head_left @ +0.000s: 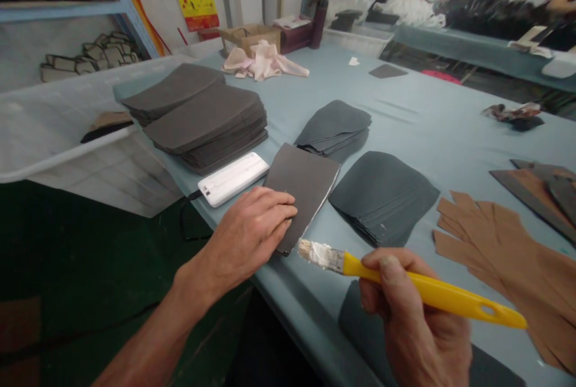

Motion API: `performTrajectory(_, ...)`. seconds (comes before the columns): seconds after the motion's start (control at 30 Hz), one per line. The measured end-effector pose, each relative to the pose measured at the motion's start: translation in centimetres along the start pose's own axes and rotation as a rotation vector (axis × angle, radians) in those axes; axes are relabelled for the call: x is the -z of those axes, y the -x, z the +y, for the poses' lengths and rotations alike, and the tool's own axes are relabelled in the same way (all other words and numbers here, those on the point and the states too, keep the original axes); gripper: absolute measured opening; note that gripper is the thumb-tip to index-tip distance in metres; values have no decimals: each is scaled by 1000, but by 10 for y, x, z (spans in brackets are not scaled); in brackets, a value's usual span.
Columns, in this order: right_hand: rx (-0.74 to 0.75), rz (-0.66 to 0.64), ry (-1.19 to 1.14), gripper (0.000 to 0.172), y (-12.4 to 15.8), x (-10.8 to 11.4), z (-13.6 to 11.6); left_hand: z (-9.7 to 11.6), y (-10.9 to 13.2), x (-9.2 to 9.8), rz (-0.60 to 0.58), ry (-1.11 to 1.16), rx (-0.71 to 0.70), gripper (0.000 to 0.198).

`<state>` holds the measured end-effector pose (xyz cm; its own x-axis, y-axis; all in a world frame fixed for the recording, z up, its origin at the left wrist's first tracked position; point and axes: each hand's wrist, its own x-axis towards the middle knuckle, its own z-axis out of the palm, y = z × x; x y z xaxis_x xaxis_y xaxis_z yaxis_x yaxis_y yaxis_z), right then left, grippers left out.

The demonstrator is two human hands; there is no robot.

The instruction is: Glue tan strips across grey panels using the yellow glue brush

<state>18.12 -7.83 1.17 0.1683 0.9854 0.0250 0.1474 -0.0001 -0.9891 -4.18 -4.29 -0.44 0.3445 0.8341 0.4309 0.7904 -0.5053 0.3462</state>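
Note:
My left hand [254, 228] lies flat on a dark grey-brown panel [306, 180], fingers stretched across its near left part. A white line runs along the panel's right edge. In my right hand [411, 315] is a paintbrush with a yellow handle [450, 297], pinched between thumb and fingers. White paste coats its bristles [317, 253], whose tip is close to the panel's near right corner; whether they touch I cannot tell. Beside the panel are a stack of dark green-grey pieces [382, 195] and another such stack [335, 126] behind it.
Tall stacks of brown-grey panels [211, 117] and a white power bank [234, 178] with a cable line the left table edge. Brown strips [508, 255] lie at the right. A pinkish cloth [265, 62] and a cardboard box [249, 37] are at the back; a white bin [90, 165] stands left.

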Motion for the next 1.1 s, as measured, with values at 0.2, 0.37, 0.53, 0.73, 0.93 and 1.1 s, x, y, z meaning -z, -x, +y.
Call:
performTrajectory(0.2,-62,-66,-57,45,4,-12,9,-5,3,-5,70,32,-32,23)
performTrajectory(0.37,-57,-44,-30,45,-1,-16,12,-4,4,-5,86,41,-25,22)
performTrajectory(0.53,15,-35,4,44,-13,-14,14,-6,5,-5,84,55,3,22)
performTrajectory(0.73,286,-150,28,40,-47,-8,19,-9,7,-9,101,65,-7,22)
performTrajectory(0.93,388,-137,53,36,-78,-5,17,-11,10,-11,92,60,-10,24)
performTrajectory(1.1,381,-156,84,37,-102,-1,17,-13,11,-10,87,23,-17,25)
